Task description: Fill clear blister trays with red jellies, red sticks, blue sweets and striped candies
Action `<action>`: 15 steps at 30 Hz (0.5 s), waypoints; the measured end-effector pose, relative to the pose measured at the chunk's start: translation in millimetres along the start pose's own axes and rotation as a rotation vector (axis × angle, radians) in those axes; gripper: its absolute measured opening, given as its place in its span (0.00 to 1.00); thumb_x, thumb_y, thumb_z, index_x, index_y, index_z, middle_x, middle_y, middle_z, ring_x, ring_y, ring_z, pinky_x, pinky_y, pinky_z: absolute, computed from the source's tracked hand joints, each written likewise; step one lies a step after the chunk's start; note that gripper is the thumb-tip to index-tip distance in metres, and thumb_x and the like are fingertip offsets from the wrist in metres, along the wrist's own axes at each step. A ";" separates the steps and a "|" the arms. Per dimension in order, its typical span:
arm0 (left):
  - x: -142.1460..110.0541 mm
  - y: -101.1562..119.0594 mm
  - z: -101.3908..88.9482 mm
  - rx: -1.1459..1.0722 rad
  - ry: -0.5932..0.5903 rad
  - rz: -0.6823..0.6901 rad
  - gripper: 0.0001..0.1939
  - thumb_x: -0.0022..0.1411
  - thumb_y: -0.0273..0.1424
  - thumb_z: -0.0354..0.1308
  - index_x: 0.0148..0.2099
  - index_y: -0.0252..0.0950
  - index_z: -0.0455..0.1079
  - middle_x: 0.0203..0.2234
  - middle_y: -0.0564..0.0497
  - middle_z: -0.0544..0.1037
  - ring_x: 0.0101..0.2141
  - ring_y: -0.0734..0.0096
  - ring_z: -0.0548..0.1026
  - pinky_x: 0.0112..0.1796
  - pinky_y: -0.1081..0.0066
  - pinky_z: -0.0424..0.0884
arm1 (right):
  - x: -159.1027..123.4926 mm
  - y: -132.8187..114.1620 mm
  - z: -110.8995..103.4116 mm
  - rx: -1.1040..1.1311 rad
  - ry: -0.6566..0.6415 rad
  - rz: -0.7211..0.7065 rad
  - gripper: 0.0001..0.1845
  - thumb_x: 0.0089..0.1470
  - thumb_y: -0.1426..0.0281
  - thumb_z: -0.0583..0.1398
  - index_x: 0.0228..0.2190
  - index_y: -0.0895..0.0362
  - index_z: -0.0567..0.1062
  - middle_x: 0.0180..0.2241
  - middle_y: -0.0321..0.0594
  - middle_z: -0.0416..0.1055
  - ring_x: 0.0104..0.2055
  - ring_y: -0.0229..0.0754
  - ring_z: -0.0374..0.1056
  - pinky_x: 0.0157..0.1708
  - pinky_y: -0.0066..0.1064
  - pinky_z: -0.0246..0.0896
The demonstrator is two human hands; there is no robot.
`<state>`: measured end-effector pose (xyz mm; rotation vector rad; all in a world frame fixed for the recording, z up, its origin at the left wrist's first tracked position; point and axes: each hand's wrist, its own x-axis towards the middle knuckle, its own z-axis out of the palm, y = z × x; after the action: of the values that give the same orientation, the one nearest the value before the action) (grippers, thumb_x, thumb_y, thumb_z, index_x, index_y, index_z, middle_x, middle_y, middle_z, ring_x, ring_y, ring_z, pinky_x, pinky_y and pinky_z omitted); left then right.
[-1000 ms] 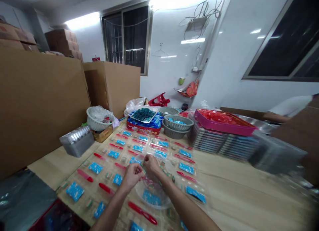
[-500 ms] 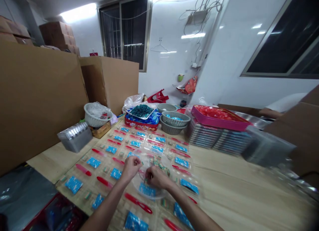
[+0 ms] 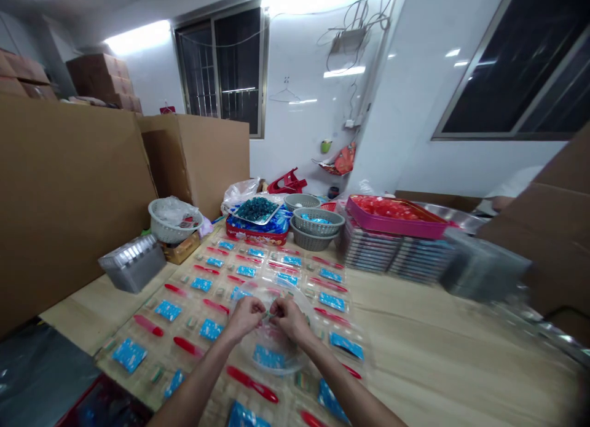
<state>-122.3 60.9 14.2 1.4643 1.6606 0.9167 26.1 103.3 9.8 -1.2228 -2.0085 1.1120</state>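
My left hand (image 3: 246, 318) and my right hand (image 3: 289, 321) meet above a clear round plastic bowl (image 3: 271, 347), their fingertips pinching a small pale-green item (image 3: 268, 315) that they largely hide. The bowl holds a blue sachet (image 3: 268, 356) and some small pieces. Under and around it lies a clear plastic sheet (image 3: 281, 279) laid out in rows. On it are blue sachets such as one (image 3: 211, 329), red plastic sticks such as one (image 3: 252, 384), and tiny green-and-white packets such as one (image 3: 157, 374).
Behind the sheet stand a tin with a tray of dark teal pieces (image 3: 255, 227), grey baskets (image 3: 318, 221) and a magenta tray (image 3: 391, 218) on stacked packs (image 3: 373, 247). Tall cardboard (image 3: 69, 199) lines the left. A co-worker's arm (image 3: 500, 202) shows far right.
My hands have come together above the bowl; half a second ago my right hand was lower, down inside it. The whole view has shifted slightly.
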 end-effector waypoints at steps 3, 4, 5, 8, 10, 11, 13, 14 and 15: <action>1.1 -0.2 0.5 0.142 -0.041 0.103 0.11 0.41 0.22 0.57 0.32 0.31 0.71 0.20 0.55 0.70 0.23 0.74 0.68 0.24 0.76 0.60 | 3.7 0.3 2.5 -0.024 0.022 -0.005 0.07 0.33 0.82 0.57 0.19 0.59 0.69 0.18 0.29 0.61 0.23 0.33 0.57 0.23 0.22 0.49; 2.0 -1.3 1.5 0.223 -0.030 0.145 0.10 0.41 0.21 0.56 0.31 0.32 0.70 0.20 0.55 0.70 0.24 0.74 0.67 0.25 0.76 0.59 | 4.3 0.5 3.1 -0.028 0.019 -0.010 0.07 0.33 0.82 0.57 0.19 0.59 0.69 0.18 0.29 0.62 0.23 0.33 0.57 0.23 0.22 0.49; 3.0 -2.8 2.9 0.298 -0.013 0.176 0.09 0.41 0.21 0.56 0.30 0.32 0.70 0.20 0.54 0.69 0.24 0.73 0.66 0.26 0.75 0.58 | 4.6 0.5 3.3 -0.034 0.016 -0.013 0.08 0.33 0.82 0.57 0.19 0.59 0.69 0.18 0.29 0.62 0.23 0.33 0.57 0.24 0.22 0.49; 6.0 -8.5 7.5 0.415 0.016 0.205 0.08 0.43 0.19 0.53 0.28 0.33 0.68 0.21 0.53 0.68 0.27 0.71 0.66 0.29 0.74 0.57 | 3.9 -1.1 1.8 -0.078 0.029 -0.021 0.10 0.32 0.84 0.55 0.19 0.59 0.69 0.18 0.30 0.63 0.24 0.34 0.58 0.25 0.23 0.50; 6.7 -11.6 9.3 0.442 0.005 0.207 0.08 0.42 0.19 0.53 0.28 0.34 0.67 0.22 0.52 0.69 0.29 0.69 0.67 0.30 0.73 0.58 | 3.1 -3.1 -0.5 -0.110 0.026 -0.015 0.10 0.31 0.84 0.55 0.20 0.58 0.68 0.19 0.30 0.64 0.24 0.34 0.59 0.25 0.23 0.50; 6.7 -12.6 9.6 0.457 0.000 0.207 0.09 0.43 0.18 0.53 0.28 0.34 0.67 0.23 0.52 0.69 0.29 0.68 0.67 0.31 0.72 0.58 | 2.9 -4.0 -1.6 -0.127 0.024 -0.010 0.10 0.31 0.83 0.55 0.20 0.58 0.68 0.20 0.31 0.64 0.25 0.34 0.59 0.25 0.23 0.50; 6.0 -12.8 9.3 0.480 -0.006 0.201 0.10 0.43 0.18 0.53 0.30 0.34 0.68 0.24 0.51 0.70 0.31 0.67 0.69 0.32 0.72 0.59 | 2.7 -4.5 -3.0 -0.147 0.019 0.008 0.10 0.31 0.83 0.55 0.20 0.58 0.68 0.20 0.31 0.65 0.25 0.34 0.60 0.25 0.23 0.50; 5.6 -12.2 8.9 0.489 -0.008 0.197 0.10 0.44 0.18 0.53 0.31 0.34 0.68 0.25 0.50 0.71 0.32 0.66 0.69 0.33 0.71 0.59 | 2.8 -3.9 -3.3 -0.157 0.021 0.015 0.11 0.31 0.83 0.55 0.21 0.58 0.68 0.21 0.31 0.65 0.26 0.35 0.60 0.25 0.23 0.50; 5.2 -11.2 8.3 0.495 -0.009 0.193 0.11 0.44 0.18 0.53 0.32 0.33 0.69 0.26 0.49 0.72 0.33 0.65 0.70 0.33 0.71 0.59 | 2.7 -2.7 -3.3 -0.172 0.024 0.016 0.11 0.31 0.83 0.54 0.21 0.58 0.68 0.21 0.32 0.65 0.26 0.35 0.60 0.25 0.23 0.49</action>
<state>-120.8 65.4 0.0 1.9812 1.8474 0.6159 26.2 106.3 13.9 -1.3327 -2.1150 0.9437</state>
